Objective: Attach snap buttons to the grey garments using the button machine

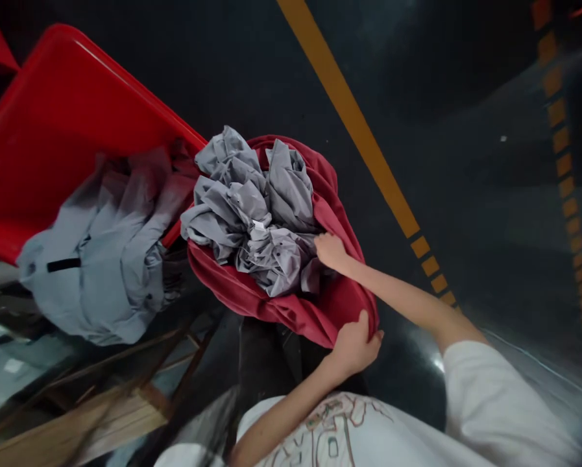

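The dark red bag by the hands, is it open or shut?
Open: the dark red bag has its mouth spread wide, with bunched grey cloth showing inside, and the left hand holds its edge.

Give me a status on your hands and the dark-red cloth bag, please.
Left hand gripping rim of dark-red cloth bag; right hand at crumpled grey fabric inside. Bag open. Bright-red plastic bin close beside it.

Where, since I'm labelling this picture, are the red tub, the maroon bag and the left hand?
Red tub [81, 110], head view: bare wall.
Maroon bag [338, 303], head view: bare inner side.
Left hand [353, 347], head view: back of the hand.
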`<action>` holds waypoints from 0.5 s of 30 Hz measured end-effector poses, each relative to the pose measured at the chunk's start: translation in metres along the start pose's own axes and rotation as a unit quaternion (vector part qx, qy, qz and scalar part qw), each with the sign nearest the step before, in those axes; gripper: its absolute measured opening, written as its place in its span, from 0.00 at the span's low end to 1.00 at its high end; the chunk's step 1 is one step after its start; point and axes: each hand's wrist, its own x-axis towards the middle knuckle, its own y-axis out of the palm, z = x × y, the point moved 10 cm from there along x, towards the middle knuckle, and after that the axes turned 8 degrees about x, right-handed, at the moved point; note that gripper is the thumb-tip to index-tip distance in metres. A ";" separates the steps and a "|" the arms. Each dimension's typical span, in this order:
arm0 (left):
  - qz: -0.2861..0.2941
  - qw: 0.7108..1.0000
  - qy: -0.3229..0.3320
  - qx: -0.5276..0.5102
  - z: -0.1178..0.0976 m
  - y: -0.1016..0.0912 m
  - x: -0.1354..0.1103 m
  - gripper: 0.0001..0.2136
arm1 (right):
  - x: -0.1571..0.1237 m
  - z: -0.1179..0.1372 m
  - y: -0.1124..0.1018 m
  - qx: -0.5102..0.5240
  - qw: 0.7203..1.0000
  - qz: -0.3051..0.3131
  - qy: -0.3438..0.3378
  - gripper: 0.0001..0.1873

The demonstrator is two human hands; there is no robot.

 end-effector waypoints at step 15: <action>0.157 0.975 -0.055 0.147 0.148 0.037 -0.026 0.21 | 0.107 -0.006 -0.190 -0.151 0.953 -0.239 0.113 0.18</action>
